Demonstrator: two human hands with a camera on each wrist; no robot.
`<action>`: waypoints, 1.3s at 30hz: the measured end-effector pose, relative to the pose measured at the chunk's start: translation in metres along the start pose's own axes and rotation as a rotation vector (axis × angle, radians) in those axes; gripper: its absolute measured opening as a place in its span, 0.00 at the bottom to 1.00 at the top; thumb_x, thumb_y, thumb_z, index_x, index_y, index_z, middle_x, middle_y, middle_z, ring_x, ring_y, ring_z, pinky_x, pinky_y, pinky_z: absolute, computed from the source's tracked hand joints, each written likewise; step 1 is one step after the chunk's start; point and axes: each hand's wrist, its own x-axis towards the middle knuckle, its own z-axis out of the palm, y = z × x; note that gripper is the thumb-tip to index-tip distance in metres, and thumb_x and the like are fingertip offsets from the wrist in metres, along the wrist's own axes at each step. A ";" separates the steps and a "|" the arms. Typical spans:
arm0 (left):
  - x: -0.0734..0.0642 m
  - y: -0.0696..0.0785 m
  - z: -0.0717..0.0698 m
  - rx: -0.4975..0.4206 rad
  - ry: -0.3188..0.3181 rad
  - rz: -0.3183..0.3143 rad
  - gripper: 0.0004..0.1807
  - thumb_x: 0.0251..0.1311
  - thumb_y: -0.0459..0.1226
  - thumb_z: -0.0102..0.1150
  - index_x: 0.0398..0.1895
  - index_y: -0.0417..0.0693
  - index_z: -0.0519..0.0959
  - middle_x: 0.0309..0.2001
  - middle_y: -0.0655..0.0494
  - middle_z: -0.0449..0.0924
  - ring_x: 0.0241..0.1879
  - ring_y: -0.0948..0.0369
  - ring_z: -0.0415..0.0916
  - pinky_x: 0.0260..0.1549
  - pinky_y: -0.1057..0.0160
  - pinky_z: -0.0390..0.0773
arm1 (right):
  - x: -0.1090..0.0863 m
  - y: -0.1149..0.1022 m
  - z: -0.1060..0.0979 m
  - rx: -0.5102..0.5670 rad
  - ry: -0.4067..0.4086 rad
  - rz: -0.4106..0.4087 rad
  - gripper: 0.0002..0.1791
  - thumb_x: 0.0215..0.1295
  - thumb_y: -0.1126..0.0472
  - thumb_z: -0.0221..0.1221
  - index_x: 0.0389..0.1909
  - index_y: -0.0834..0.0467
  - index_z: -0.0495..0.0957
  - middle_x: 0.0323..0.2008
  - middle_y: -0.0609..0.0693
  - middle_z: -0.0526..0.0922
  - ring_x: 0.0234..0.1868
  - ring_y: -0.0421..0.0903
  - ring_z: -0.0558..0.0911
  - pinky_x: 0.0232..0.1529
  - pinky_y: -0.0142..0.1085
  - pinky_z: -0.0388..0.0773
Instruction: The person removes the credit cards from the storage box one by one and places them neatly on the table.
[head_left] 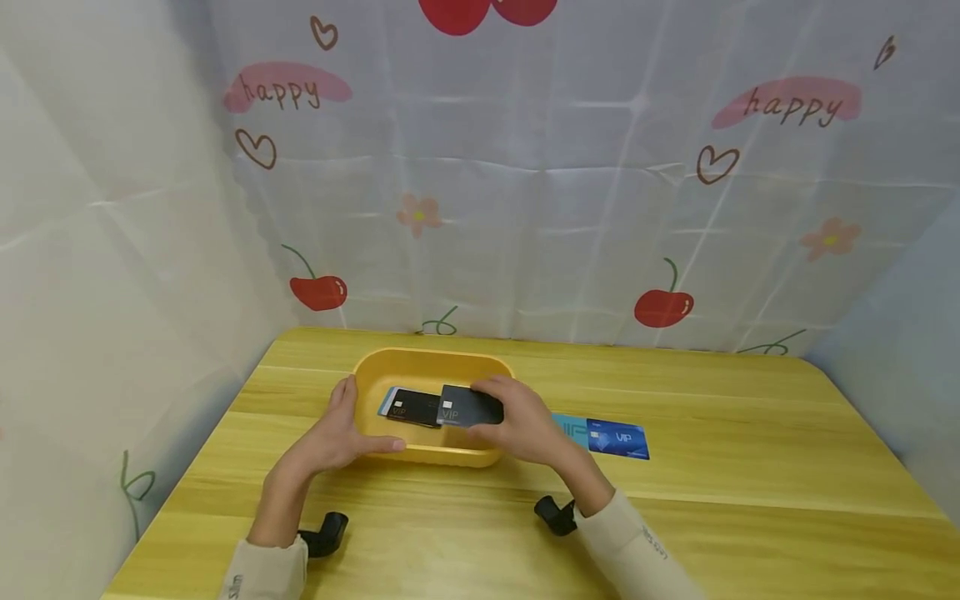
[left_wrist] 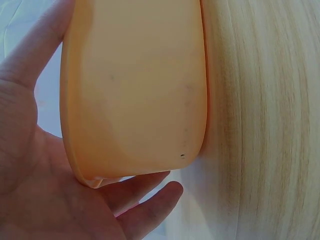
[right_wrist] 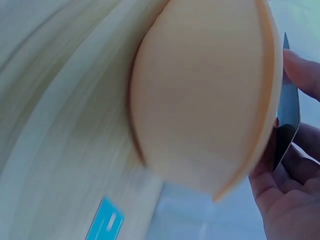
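Observation:
A yellow plastic bin (head_left: 450, 457) stands on the wooden table. My left hand (head_left: 330, 433) grips its left end, thumb along the front rim and fingers round the far side. Over the bin's right part, my right hand (head_left: 521, 421) pinches a dark grey VIP card (head_left: 467, 406) between thumb and fingers. In the right wrist view that card (right_wrist: 289, 107) appears almost edge-on beside the rim. Inside the bin lies a black VIP card (head_left: 414, 407) on top of a light blue card (head_left: 386, 402), mostly covered. The dark grey card overlaps the black one's right end in the head view.
Right of the bin, a dark blue VIP card (head_left: 618, 439) lies on the table, overlapping a teal card (head_left: 572, 427) partly hidden behind my right hand. Black wrist-worn devices (head_left: 325, 535) show at both wrists. A printed curtain (head_left: 525, 208) hangs behind the table.

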 end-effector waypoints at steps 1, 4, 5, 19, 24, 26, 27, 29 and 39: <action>0.000 0.000 0.000 0.003 0.001 -0.001 0.76 0.46 0.54 0.77 0.73 0.28 0.25 0.75 0.32 0.25 0.73 0.38 0.37 0.68 0.39 0.46 | -0.004 0.001 -0.002 0.008 0.002 0.005 0.30 0.58 0.59 0.71 0.61 0.62 0.76 0.56 0.55 0.78 0.47 0.50 0.77 0.42 0.43 0.74; -0.001 -0.001 -0.001 0.004 0.005 0.000 0.76 0.46 0.54 0.76 0.74 0.28 0.25 0.75 0.32 0.25 0.73 0.38 0.37 0.68 0.40 0.46 | -0.012 0.005 -0.007 0.018 0.002 0.011 0.30 0.58 0.58 0.71 0.61 0.62 0.76 0.55 0.53 0.78 0.45 0.48 0.76 0.41 0.41 0.75; -0.001 -0.001 -0.001 0.004 0.004 0.000 0.76 0.46 0.54 0.76 0.74 0.28 0.25 0.75 0.32 0.25 0.73 0.38 0.37 0.68 0.40 0.46 | -0.015 0.006 -0.009 0.023 0.001 0.009 0.30 0.58 0.58 0.71 0.61 0.62 0.76 0.54 0.53 0.78 0.45 0.47 0.76 0.41 0.40 0.75; -0.006 -0.006 -0.002 0.001 -0.005 -0.015 0.76 0.48 0.54 0.75 0.73 0.30 0.23 0.75 0.33 0.22 0.74 0.38 0.32 0.68 0.38 0.43 | -0.055 0.023 -0.032 -0.037 0.044 -0.003 0.29 0.58 0.57 0.72 0.61 0.56 0.76 0.53 0.47 0.79 0.49 0.45 0.76 0.45 0.45 0.77; -0.003 -0.006 -0.001 0.001 0.000 -0.003 0.77 0.46 0.55 0.76 0.74 0.29 0.24 0.75 0.33 0.22 0.74 0.39 0.31 0.69 0.39 0.44 | -0.075 0.040 -0.044 -0.053 0.081 0.020 0.31 0.55 0.60 0.73 0.61 0.56 0.76 0.55 0.47 0.78 0.52 0.47 0.76 0.45 0.45 0.77; -0.003 -0.006 -0.001 0.001 0.000 -0.002 0.77 0.46 0.56 0.76 0.73 0.29 0.24 0.75 0.33 0.23 0.74 0.38 0.32 0.69 0.39 0.44 | -0.083 0.048 -0.049 -0.055 0.084 0.038 0.31 0.55 0.61 0.73 0.61 0.56 0.76 0.55 0.48 0.78 0.52 0.47 0.77 0.45 0.44 0.77; -0.003 -0.005 0.000 -0.001 -0.001 -0.003 0.77 0.46 0.56 0.76 0.73 0.29 0.24 0.75 0.33 0.23 0.74 0.38 0.32 0.69 0.39 0.44 | -0.087 0.052 -0.051 -0.052 0.085 0.049 0.31 0.55 0.61 0.73 0.61 0.56 0.76 0.55 0.48 0.78 0.51 0.47 0.77 0.44 0.44 0.77; -0.003 -0.004 0.000 -0.002 -0.003 -0.005 0.77 0.46 0.55 0.76 0.73 0.28 0.24 0.75 0.32 0.23 0.74 0.38 0.33 0.69 0.39 0.44 | -0.095 0.059 -0.056 -0.034 0.085 0.080 0.30 0.56 0.62 0.72 0.61 0.57 0.76 0.56 0.50 0.78 0.51 0.48 0.77 0.43 0.43 0.77; -0.001 -0.001 0.000 0.005 -0.004 0.005 0.76 0.46 0.56 0.76 0.74 0.29 0.25 0.75 0.32 0.24 0.73 0.38 0.35 0.68 0.39 0.46 | -0.118 0.082 -0.092 0.007 0.106 0.188 0.32 0.59 0.60 0.70 0.63 0.62 0.72 0.60 0.59 0.74 0.56 0.58 0.74 0.49 0.53 0.75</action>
